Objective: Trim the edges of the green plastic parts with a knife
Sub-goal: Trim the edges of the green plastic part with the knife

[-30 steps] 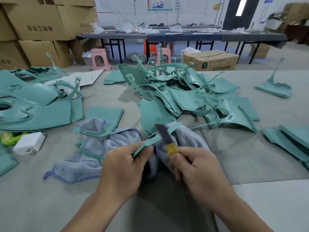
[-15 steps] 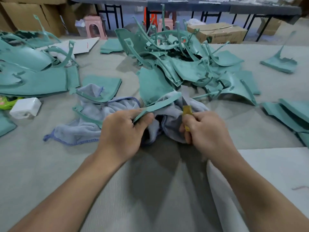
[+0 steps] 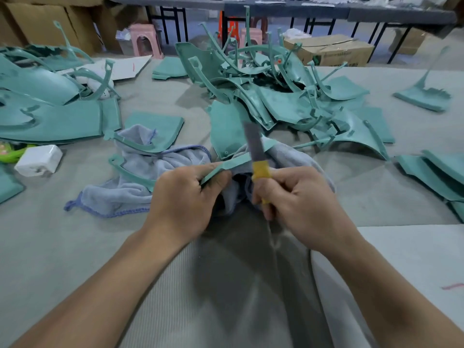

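Observation:
My left hand [image 3: 184,199] pinches a thin green plastic strip [image 3: 232,164] that runs up and to the right over a grey-blue towel [image 3: 140,182]. My right hand [image 3: 298,202] grips a knife [image 3: 254,149] by its yellow handle; the grey blade points up and away, crossing the strip's far end. A big heap of green plastic parts [image 3: 281,96] lies just behind the hands. More green parts [image 3: 50,114] are stacked at the left.
A white box [image 3: 39,160] sits at the left edge of the table. Flat green pieces [image 3: 437,172] lie at the right, and one part [image 3: 424,96] stands alone at far right. Cardboard boxes [image 3: 331,50], pink stools [image 3: 145,38] and a long dark table stand behind.
The knife blade, low behind the strip half a second ago, now stands up against the strip. The camera has tilted down since one second ago. My left hand keeps its hold.

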A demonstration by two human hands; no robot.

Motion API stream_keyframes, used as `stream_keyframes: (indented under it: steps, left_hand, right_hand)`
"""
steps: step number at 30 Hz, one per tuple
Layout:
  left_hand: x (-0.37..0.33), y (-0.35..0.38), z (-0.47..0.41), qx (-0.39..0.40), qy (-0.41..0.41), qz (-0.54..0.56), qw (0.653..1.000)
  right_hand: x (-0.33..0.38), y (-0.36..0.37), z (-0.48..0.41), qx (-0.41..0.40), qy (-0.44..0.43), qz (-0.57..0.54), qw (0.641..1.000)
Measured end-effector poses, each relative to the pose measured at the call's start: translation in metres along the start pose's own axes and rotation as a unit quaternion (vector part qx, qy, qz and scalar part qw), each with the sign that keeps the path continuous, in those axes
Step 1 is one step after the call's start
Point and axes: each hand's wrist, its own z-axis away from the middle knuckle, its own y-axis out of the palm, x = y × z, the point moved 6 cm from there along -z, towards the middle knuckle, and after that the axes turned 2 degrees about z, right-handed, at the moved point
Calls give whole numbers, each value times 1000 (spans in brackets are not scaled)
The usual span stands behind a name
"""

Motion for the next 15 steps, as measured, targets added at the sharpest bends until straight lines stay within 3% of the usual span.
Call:
stream_keyframes:
  steps: [2,5,6,8,10,12,15]
  left_hand:
    - [1,-1,0,2,-8,6,1000]
    - [1,-1,0,10,-14,6,1000]
    - [4,0,2,20,-20,16,999]
    - [9,3,5,47,-43,56,996]
    - [12,5,8,86,-49,83,992]
    - [3,4,10,119,2,72,990]
    - [-19,-3,9,133,148,12,980]
  right_hand:
    - [-4,4,-2,26,11,34,999]
    - [-26,-21,-10,-51,105,87,989]
    - [-30,-28,-9,-72,130,53,987]
    - [-37,-31,-7,-88,175,-141,970]
    - [-38,-25,-5,-82,211,-323,919]
    - [-39,-18,-5,-72,234,-380,892]
    - [-41,-15,-5,-63,268,-406,871]
